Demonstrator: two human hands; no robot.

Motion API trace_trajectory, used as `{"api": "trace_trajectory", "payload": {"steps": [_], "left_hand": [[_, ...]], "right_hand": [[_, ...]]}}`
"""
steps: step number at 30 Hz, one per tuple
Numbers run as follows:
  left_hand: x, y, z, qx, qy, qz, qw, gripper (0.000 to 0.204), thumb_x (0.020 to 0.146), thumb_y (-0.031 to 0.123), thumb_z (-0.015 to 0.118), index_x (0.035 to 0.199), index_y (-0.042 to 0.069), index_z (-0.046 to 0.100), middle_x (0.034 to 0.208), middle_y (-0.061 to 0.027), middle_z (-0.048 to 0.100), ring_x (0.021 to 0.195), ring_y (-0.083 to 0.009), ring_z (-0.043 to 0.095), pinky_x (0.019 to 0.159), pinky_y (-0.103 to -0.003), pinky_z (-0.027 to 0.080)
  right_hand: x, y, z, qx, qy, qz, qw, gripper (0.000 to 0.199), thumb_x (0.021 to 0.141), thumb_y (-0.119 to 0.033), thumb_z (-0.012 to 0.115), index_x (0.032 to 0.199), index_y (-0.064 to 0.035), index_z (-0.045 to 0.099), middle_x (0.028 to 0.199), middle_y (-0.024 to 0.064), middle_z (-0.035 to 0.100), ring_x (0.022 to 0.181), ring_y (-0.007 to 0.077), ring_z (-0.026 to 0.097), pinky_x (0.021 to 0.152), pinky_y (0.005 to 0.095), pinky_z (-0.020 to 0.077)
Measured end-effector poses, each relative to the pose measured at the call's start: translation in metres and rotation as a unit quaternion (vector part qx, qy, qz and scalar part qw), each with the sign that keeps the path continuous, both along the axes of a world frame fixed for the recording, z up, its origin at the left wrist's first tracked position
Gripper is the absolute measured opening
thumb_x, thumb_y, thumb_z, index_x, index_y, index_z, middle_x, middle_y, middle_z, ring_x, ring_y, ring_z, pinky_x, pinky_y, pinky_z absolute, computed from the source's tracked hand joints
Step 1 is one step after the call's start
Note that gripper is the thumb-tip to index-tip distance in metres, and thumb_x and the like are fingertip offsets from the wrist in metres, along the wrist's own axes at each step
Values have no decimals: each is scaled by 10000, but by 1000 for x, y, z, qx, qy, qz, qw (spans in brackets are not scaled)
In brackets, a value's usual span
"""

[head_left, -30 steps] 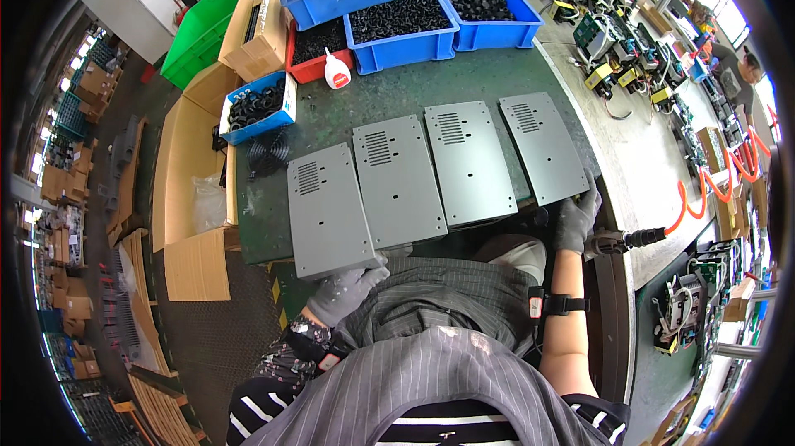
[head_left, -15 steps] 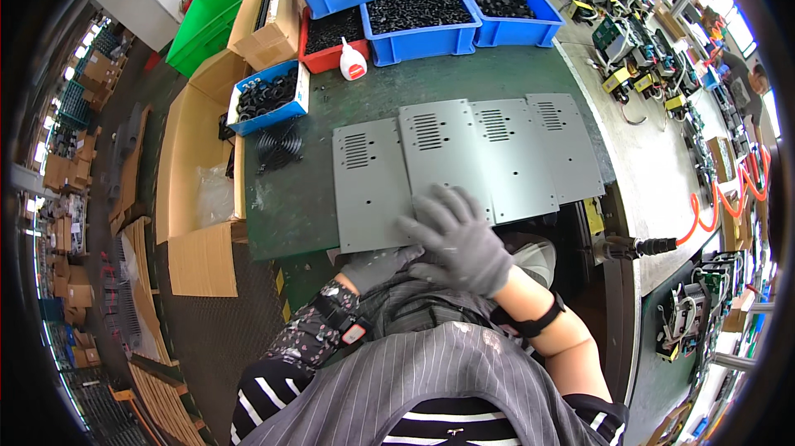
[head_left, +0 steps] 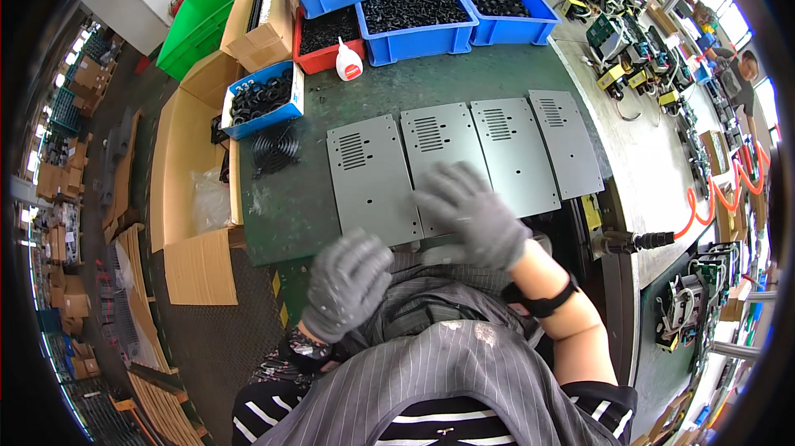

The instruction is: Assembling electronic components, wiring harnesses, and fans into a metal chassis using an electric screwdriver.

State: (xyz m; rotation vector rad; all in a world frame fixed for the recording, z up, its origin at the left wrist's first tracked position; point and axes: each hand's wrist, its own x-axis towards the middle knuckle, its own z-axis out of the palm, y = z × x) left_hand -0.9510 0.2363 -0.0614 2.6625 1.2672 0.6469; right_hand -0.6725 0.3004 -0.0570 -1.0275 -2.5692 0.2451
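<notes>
Several grey sheet-metal panels with slots and small holes lie in a row on the green work table [head_left: 290, 235]: a leftmost panel [head_left: 370, 189], a second panel [head_left: 435, 144], a third panel [head_left: 513, 156] and a rightmost panel [head_left: 570, 144]. My right hand [head_left: 480, 218], in a grey glove, is over the near part of the second panel, fingers stretched out; contact is hard to judge. Also gloved, my left hand [head_left: 346, 287] hovers before the table's front edge, just off the leftmost panel, with loosely bent fingers and nothing in them.
Blue bins [head_left: 418, 47] and a red bin [head_left: 330, 57] of small black parts stand at the back, beside a white squeeze bottle [head_left: 349, 62]. A black fan guard [head_left: 275, 150] lies left of the panels. An open cardboard box [head_left: 186, 189] flanks the table; an air tool [head_left: 633, 243] is at right.
My left hand has lifted off the front edge and moved left. My right hand has shifted slightly right. The panels, which overlapped before, now lie side by side with narrow gaps.
</notes>
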Motion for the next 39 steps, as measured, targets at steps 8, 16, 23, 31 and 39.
{"api": "trace_trajectory", "payload": {"steps": [8,16,23,31,39], "left_hand": [[28,27,-9,-13,97,52,994,684,781,459,737,1345,131,530,1427,-120,454,1373,-390,344,1091,-641,260],[69,42,1,-51,218,166,960,879,758,677,641,1443,162,443,1509,-114,384,1406,-383,301,1052,-689,280],[79,46,8,-70,257,177,948,924,749,698,633,1472,175,393,1535,-112,344,1417,-389,284,1037,-697,291],[47,52,14,-50,213,89,972,866,793,685,596,1438,128,443,1498,-144,390,1397,-388,318,1043,-674,298],[41,111,17,-55,6,-86,995,561,838,411,677,1289,97,564,1349,-144,538,1272,-350,490,1090,-456,371]], "right_hand": [[165,-23,-1,-85,-121,-428,892,1252,461,-837,712,1483,-183,402,1517,217,360,1433,500,211,1138,642,164],[173,-11,-25,-27,-34,-369,929,1015,506,-818,700,1325,-227,598,1448,140,475,1386,484,297,1121,606,233],[172,-12,-23,-36,-42,-371,927,1005,542,-812,692,1359,-242,561,1452,136,467,1380,497,297,1111,622,234],[171,-16,-10,-80,-68,-368,924,991,596,-729,738,1425,-249,485,1507,147,398,1405,501,250,1134,613,217],[136,48,48,-130,-84,-351,923,861,770,-753,568,1427,-203,482,1479,157,424,1424,463,246,1141,582,222]]}}
